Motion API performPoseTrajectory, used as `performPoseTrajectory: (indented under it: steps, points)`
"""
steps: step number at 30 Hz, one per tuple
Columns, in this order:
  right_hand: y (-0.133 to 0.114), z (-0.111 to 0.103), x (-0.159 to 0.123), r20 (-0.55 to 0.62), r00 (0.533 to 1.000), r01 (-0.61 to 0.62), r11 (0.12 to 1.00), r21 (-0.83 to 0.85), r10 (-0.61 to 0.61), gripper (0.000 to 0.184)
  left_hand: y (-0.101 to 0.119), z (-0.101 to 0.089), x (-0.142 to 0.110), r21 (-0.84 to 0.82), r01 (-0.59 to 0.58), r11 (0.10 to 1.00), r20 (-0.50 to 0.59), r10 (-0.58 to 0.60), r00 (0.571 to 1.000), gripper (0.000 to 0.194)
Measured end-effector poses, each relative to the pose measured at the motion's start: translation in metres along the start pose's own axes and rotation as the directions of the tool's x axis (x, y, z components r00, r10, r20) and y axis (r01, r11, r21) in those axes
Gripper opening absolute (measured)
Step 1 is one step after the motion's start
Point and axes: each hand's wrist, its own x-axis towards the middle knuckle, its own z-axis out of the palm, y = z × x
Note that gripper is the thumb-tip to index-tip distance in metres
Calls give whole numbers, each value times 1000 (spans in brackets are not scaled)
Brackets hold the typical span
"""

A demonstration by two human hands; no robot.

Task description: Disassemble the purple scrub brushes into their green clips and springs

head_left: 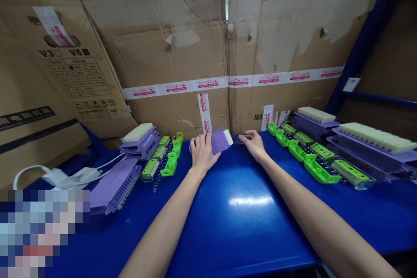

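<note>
Near the far side of the blue table, my left hand [201, 153] is wrapped round a purple plastic housing [220, 142] with a cream block [229, 137] showing at its right end. Just to the right, my right hand [256, 144] pinches a thin, dark or see-through piece [240, 138], too small to name. A narrow gap lies between that piece and the housing; I cannot tell whether they touch. The palm side of my left hand is hidden.
Purple housings [114, 182] with cream bristle-like blocks [138, 132] lie on both sides. Beside them run rows of bright green clips [297, 151], green-topped clear parts [322, 151] and springs [156, 180]. A white charger with cable [83, 176] is at left. Cardboard [182, 43] walls the back.
</note>
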Motion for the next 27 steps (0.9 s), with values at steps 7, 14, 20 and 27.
performPoseTrajectory:
  steps: [7, 14, 20, 27]
  points:
    - [-8, 2, -12, 93, 981, 192, 858, -476, -168, 40, 1, -2, 1, 12, -55, 998, 59, 54, 997, 63]
    - [-25, -5, -18, 61, 961, 221, 615, -757, -271, 37, -2, -3, 3, 15, -144, 989, 132, 141, 981, 70]
    - [-19, -21, -10, -49, 983, 55, 540, -840, -176, 27, -6, 0, 1, 20, -157, 987, 129, 153, 980, 81]
    - [-6, -29, -2, 44, 995, 84, 512, -855, -91, 23, -8, 6, 1, 52, -166, 985, 138, 158, 978, 82]
